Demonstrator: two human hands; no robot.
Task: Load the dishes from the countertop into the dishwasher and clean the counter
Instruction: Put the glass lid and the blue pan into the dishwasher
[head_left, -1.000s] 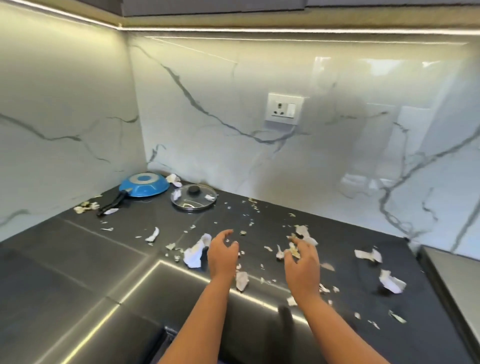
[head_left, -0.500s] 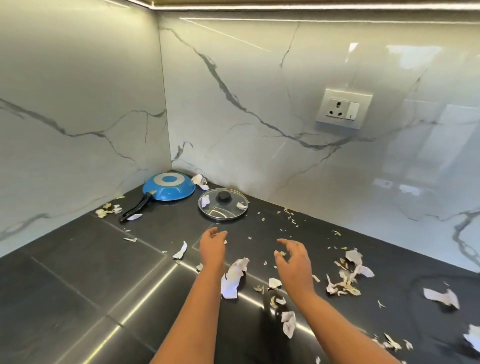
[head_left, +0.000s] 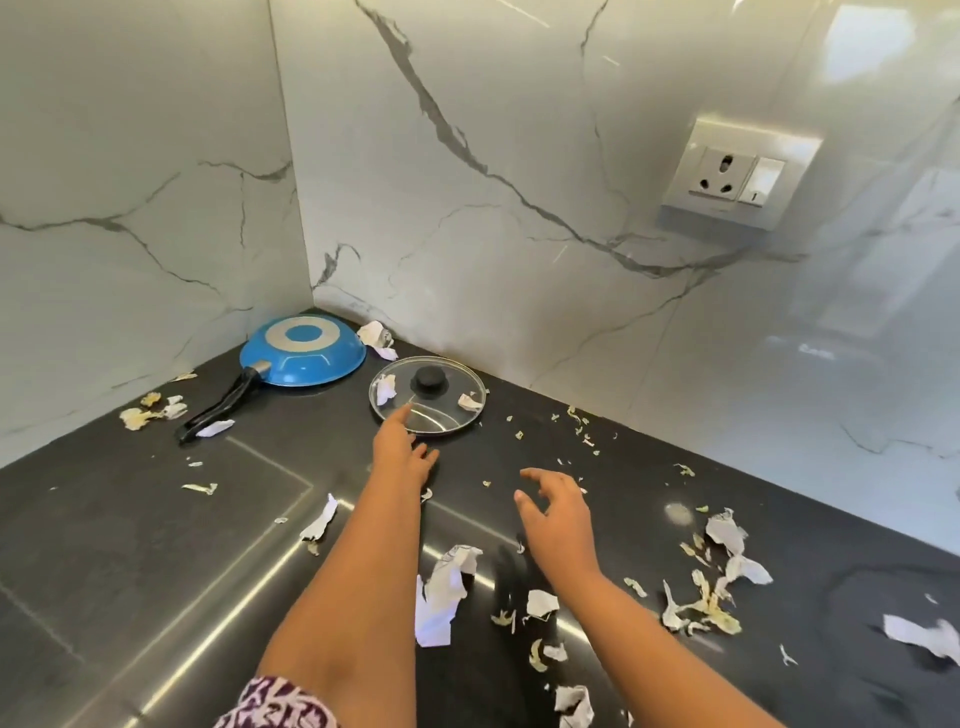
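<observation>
Head view, largest to smallest. The counter (head_left: 130, 545) spreads dark below me, strewn with paper scraps (head_left: 441, 592). The pan (head_left: 304, 353) lies upside down in the far corner, its handle's long axis running toward me and to the left. The lid (head_left: 428, 395) lies flat just right of the pan, knob up, two scraps on its glass. My left hand (head_left: 400, 452) reaches forward with fingers straight, holding nothing, its fingertip at the lid's near rim. My right hand (head_left: 558, 514) hovers nearer me, loosely spread and empty. The lid is directly ahead of my left hand, so I judge that hand takes it.
</observation>
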